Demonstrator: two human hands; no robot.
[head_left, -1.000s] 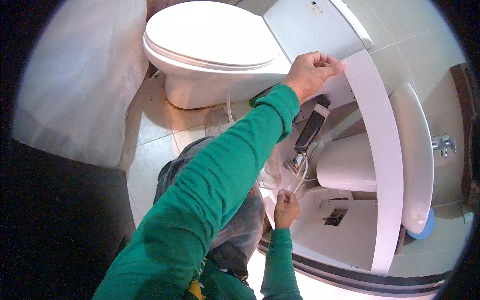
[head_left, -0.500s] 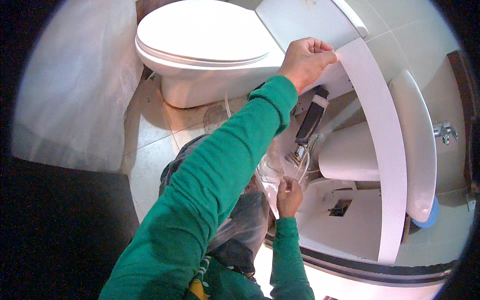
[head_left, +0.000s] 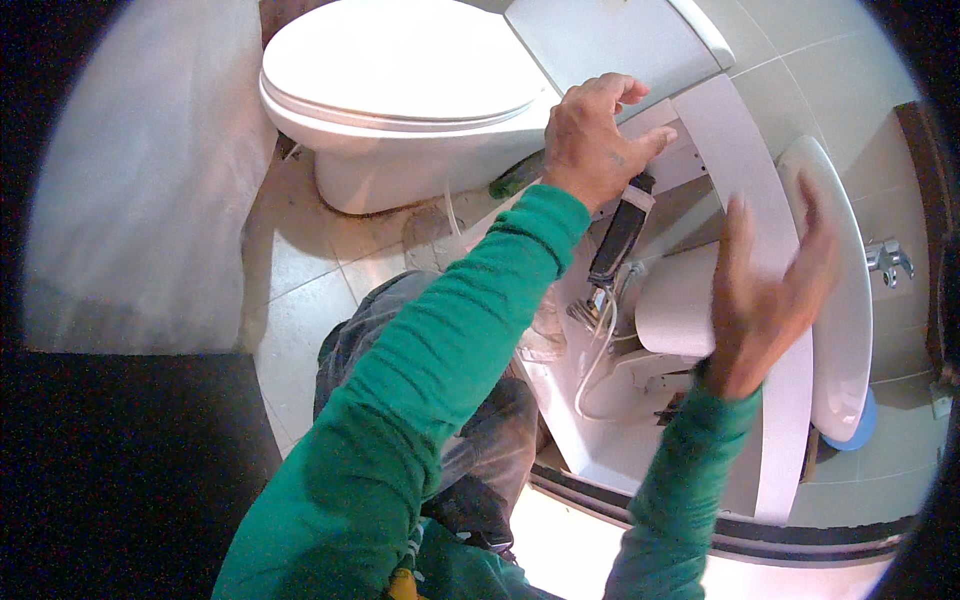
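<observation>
My left hand (head_left: 598, 140) hangs above the inner corner of a white cabinet, near its curved white panel (head_left: 745, 135). Its thumb and fingers are apart, and nothing shows between them. Blurred by motion, my right hand (head_left: 770, 300) has its fingers spread in front of the same panel, beside the washbasin (head_left: 835, 290); it holds nothing. Inside the cabinet, below my left hand, leans a long black object (head_left: 621, 238) with a pale band and a metal piece at its lower end. A pale cord (head_left: 584, 385) loops down from it. The basin's white pedestal (head_left: 680, 300) is partly behind my right hand.
A toilet (head_left: 400, 70) with its lid down stands at the far left of the cabinet. A translucent sheet (head_left: 140, 200) hangs at the left. A chrome tap (head_left: 888, 262) is on the basin, with a blue round thing (head_left: 855, 425) below. A dark-edged sill (head_left: 800, 540) runs along the near side.
My right hand has risen from the low cabinet edge and swung right to the panel, its fingers now spread. My left hand has opened from a pinch and drawn slightly left off the panel.
</observation>
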